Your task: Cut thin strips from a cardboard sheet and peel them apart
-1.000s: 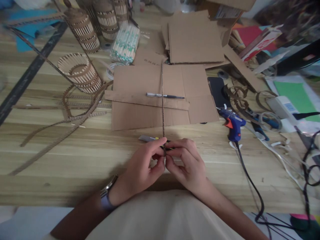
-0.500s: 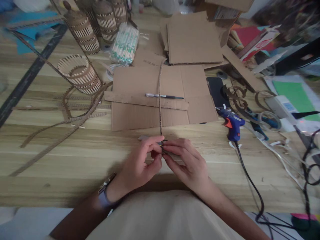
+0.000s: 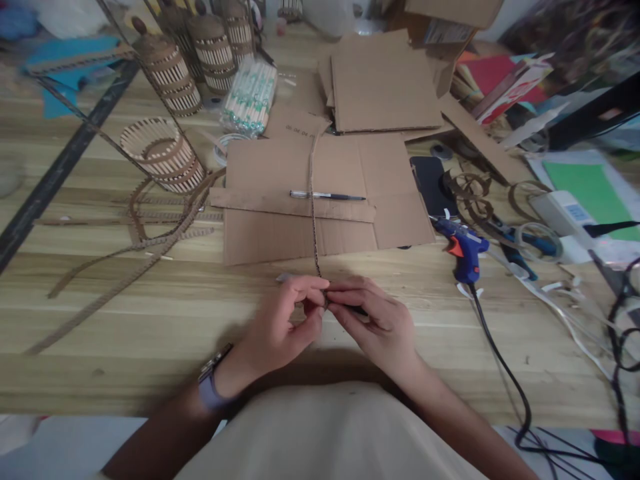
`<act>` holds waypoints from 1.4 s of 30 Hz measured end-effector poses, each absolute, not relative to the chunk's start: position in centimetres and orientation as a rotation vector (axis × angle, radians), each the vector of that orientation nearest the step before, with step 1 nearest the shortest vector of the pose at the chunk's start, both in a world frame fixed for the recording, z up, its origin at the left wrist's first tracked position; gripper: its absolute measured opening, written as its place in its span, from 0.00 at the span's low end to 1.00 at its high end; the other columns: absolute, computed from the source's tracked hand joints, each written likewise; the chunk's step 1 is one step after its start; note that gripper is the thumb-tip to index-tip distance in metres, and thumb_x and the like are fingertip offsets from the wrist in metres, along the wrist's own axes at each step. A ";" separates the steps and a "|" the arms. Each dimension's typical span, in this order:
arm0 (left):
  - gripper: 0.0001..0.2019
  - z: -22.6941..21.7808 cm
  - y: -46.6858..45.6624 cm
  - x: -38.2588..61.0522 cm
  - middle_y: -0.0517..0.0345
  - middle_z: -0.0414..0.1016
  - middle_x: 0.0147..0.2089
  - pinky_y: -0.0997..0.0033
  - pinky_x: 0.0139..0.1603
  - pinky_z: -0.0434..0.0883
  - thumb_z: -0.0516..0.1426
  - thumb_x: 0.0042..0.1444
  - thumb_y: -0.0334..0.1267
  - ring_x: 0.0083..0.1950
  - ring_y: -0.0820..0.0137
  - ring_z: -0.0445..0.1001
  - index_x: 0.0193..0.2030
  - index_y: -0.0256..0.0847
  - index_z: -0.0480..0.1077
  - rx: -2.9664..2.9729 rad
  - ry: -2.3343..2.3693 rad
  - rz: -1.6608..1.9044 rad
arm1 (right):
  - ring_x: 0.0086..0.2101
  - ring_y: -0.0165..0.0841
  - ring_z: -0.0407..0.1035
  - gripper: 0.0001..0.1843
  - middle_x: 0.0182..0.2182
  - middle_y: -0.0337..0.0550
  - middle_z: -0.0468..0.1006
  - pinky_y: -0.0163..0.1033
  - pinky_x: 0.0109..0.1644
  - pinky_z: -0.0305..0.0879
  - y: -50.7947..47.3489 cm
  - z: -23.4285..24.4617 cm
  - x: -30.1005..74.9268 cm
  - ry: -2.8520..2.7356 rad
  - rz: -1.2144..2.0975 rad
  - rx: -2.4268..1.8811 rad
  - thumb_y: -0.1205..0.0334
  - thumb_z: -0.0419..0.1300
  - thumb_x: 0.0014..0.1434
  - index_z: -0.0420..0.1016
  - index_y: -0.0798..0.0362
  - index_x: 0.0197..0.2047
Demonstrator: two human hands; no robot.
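Observation:
A narrow cardboard strip (image 3: pixel 315 227), seen edge-on, runs from my fingers away over the flat cardboard sheet (image 3: pixel 265 243). My left hand (image 3: pixel 293 317) pinches the strip's near end between thumb and fingers. Close against it, my right hand (image 3: pixel 375 317) is closed on the same end. The very tip is mostly hidden by my fingers. A small dark object, too covered to name, shows under the right fingers. On the sheet lie a pen (image 3: pixel 327 196) and a wider flat cardboard strip (image 3: pixel 260 203), with the held strip passing above them.
A blue glue gun (image 3: pixel 465 250) lies to the right, its cable trailing to the front edge. Left are an open stick-and-cardboard cup (image 3: pixel 165 157) and loose strips (image 3: pixel 100 303). Behind stand a bag of sticks (image 3: pixel 250 97) and stacked cardboard (image 3: pixel 385 87). A phone (image 3: pixel 433 183) lies beside the sheet.
The strip's far part has swung slightly left and now bows a little. Both hands stay together at its near end, with only small finger shifts. The camera view has shifted slightly.

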State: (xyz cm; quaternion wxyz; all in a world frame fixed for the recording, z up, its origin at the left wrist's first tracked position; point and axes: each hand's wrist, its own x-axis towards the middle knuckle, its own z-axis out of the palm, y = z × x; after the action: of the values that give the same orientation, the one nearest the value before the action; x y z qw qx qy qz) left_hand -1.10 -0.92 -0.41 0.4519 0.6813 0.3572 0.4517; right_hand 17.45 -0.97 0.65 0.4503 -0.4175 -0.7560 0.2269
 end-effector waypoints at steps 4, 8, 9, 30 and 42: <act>0.17 -0.9 -1.2 -1.0 0.59 0.77 0.44 0.73 0.50 0.76 0.55 0.64 0.26 0.44 0.73 0.78 0.57 0.45 0.66 1.846 0.957 1.173 | 0.40 0.34 0.80 0.08 0.38 0.43 0.84 0.41 0.41 0.78 -1.2 0.3 17.0 -1.836 0.486 -1.063 0.72 0.63 0.62 0.77 0.49 0.41; 0.15 -0.9 -1.4 -0.9 0.58 0.78 0.44 0.71 0.50 0.76 0.56 0.65 0.28 0.44 0.72 0.79 0.57 0.44 0.67 1.907 1.031 1.197 | 0.38 0.34 0.79 0.07 0.37 0.43 0.84 0.41 0.41 0.76 -1.6 0.0 16.7 -1.805 0.425 -1.135 0.71 0.63 0.62 0.76 0.49 0.40; 0.15 -0.8 -1.4 -0.9 0.59 0.78 0.43 0.72 0.48 0.76 0.57 0.65 0.30 0.42 0.72 0.79 0.57 0.43 0.66 1.884 1.060 1.196 | 0.38 0.34 0.79 0.07 0.37 0.43 0.83 0.41 0.41 0.76 -1.6 0.0 16.7 -1.802 0.416 -1.150 0.71 0.63 0.62 0.76 0.49 0.40; 0.11 0.0 -0.9 -0.6 0.54 0.78 0.34 0.68 0.33 0.73 0.50 0.71 0.33 0.34 0.66 0.77 0.37 0.39 0.70 2.512 1.256 0.999 | 0.39 0.34 0.77 0.09 0.40 0.41 0.84 0.48 0.52 0.68 -1.1 -0.6 17.0 -2.007 0.124 -1.107 0.71 0.61 0.63 0.71 0.47 0.42; 0.06 -0.4 -0.6 -0.8 0.54 0.78 0.43 0.70 0.48 0.76 0.54 0.64 0.27 0.45 0.69 0.79 0.38 0.42 0.68 2.255 1.071 1.123 | 0.37 0.33 0.78 0.09 0.37 0.40 0.83 0.50 0.53 0.71 -0.8 -0.3 17.6 -2.008 0.261 -1.042 0.72 0.60 0.62 0.69 0.47 0.41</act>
State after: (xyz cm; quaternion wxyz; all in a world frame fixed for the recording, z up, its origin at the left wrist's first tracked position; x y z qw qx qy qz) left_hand -0.80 -0.63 -0.37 0.2007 0.8069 0.3834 0.4020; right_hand 17.62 -0.83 -0.34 0.4190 -0.4155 -0.8006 0.1040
